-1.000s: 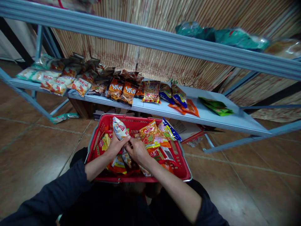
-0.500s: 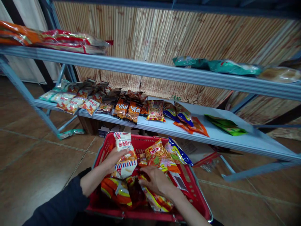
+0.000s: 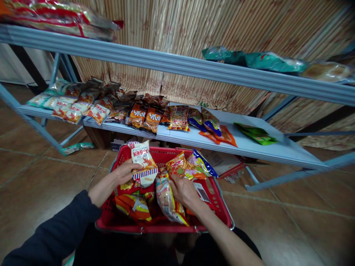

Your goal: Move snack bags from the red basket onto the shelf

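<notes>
My left hand (image 3: 125, 173) pinches a white snack bag (image 3: 142, 155) with red lettering and a striped lower band, holding it upright over the left part of the red basket (image 3: 216, 207). Inside the basket, my right hand (image 3: 185, 190) has its fingers closed on the edge of a pale and yellow snack bag (image 3: 166, 195), which is tilted up. Some of these fingers are hidden behind the bag. An orange noodle-snack bag (image 3: 176, 165) and a blue-edged bag (image 3: 205, 164) lean at the basket's back right. Below my left hand lies an orange and yellow bag (image 3: 133, 207).
A blue metal rack stands just beyond the basket. Its lower shelf (image 3: 246, 151) carries brown-orange bags (image 3: 152, 120), white bags (image 3: 74, 111) and a green packet (image 3: 256, 133). The upper shelf edge (image 3: 166, 66) overhangs it. Teal packets (image 3: 70, 149) lie on the floor at left.
My right hand has lifted and turned the pale and yellow bag more upright. The white bag stays in my left hand. The whole view has shifted, with basket and shelves higher in it.
</notes>
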{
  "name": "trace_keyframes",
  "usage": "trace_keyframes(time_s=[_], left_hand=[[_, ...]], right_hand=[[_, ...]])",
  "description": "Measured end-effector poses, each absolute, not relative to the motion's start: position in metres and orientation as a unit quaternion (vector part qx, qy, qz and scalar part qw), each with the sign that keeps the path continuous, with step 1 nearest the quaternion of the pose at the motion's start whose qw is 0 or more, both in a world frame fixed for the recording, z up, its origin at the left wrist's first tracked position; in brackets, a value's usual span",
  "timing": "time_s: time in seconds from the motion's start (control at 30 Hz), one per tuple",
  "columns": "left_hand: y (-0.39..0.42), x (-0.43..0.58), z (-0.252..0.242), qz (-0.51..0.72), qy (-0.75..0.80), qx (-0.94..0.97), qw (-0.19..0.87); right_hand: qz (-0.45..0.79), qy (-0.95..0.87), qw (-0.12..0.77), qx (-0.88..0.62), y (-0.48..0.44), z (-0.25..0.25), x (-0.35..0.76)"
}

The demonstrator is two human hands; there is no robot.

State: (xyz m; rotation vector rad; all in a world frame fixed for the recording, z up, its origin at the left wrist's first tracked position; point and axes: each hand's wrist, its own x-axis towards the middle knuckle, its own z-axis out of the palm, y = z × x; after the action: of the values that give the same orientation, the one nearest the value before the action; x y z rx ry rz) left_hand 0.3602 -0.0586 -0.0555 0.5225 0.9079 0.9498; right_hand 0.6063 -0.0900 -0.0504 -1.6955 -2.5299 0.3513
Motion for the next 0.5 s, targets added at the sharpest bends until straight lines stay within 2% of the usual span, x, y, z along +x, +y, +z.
trace_keyframes(time_s=[0.1, 0.2, 0.33, 0.4, 0.5], left_hand=[[-0.058, 0.359, -0.055, 0.438, 0.448, 0.252, 0.738], [-0.057, 0.358, -0.059, 0.4, 0.5, 0.289, 0.711], [-0.055, 0.356, -0.07, 0.326, 0.598, 0.379, 0.627], [-0.054, 0.355, -0.074, 0.283, 0.672, 0.476, 0.491], [-0.059, 0.359, -0.07, 0.249, 0.71, 0.623, 0.216]], right_hand=[[0.16, -0.771, 0.17, -0.592, -0.078, -0.052, 0.624], [0.289, -0.66, 0.348, -0.6, -0.065, -0.055, 0.641], [0.448, -0.473, 0.495, -0.575, -0.056, -0.05, 0.654], [0.476, -0.413, 0.541, -0.557, -0.056, -0.045, 0.654], [0.465, -0.384, 0.563, -0.566, -0.059, -0.04, 0.651]])
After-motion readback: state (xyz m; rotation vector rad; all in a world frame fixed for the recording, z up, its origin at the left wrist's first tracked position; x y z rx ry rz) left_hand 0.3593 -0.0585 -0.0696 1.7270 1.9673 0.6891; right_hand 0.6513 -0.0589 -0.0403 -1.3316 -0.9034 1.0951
